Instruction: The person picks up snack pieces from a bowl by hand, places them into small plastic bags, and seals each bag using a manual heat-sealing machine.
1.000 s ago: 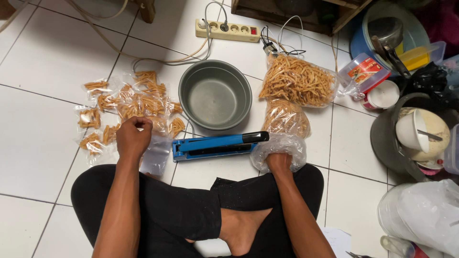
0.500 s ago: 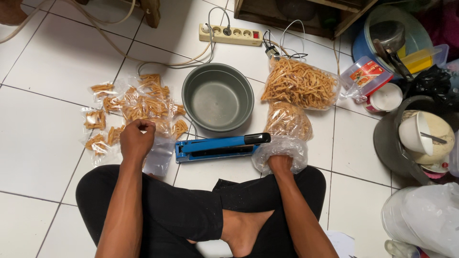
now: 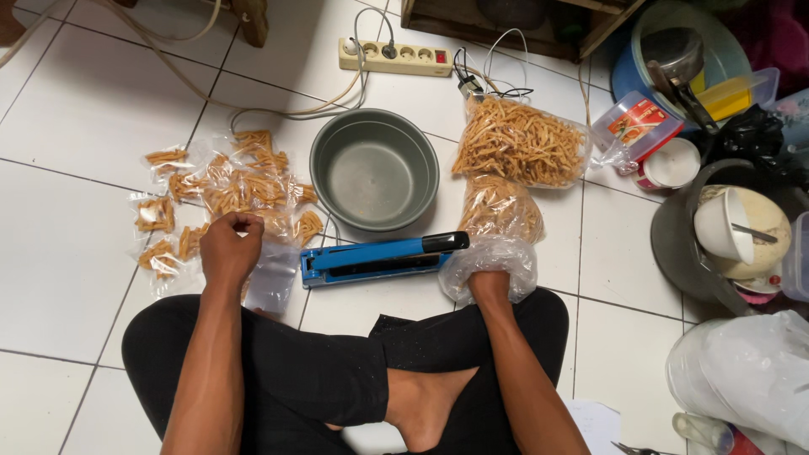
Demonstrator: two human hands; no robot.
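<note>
Presently: small clear plastic pouch (image 3: 271,282) hangs limp, transparent, beside the blue bar-shaped heat sealer (image 3: 381,258).
Left hand (image 3: 227,250) fisted, pinching its top; right hand (image 3: 491,282) buried inside a large clear bag of fried snack sticks (image 3: 499,227), grip unseen.

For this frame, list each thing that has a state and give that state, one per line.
Left hand: fisted, holding a small clear bag.
Small clear bag: looks empty.
Right hand: hidden inside the large snack bag.
Large snack bag: open, part full.
Blue sealer: arm down.
Grey pot: empty.
Small packets: filled, lying flat.
Power strip: plug inserted.
</note>
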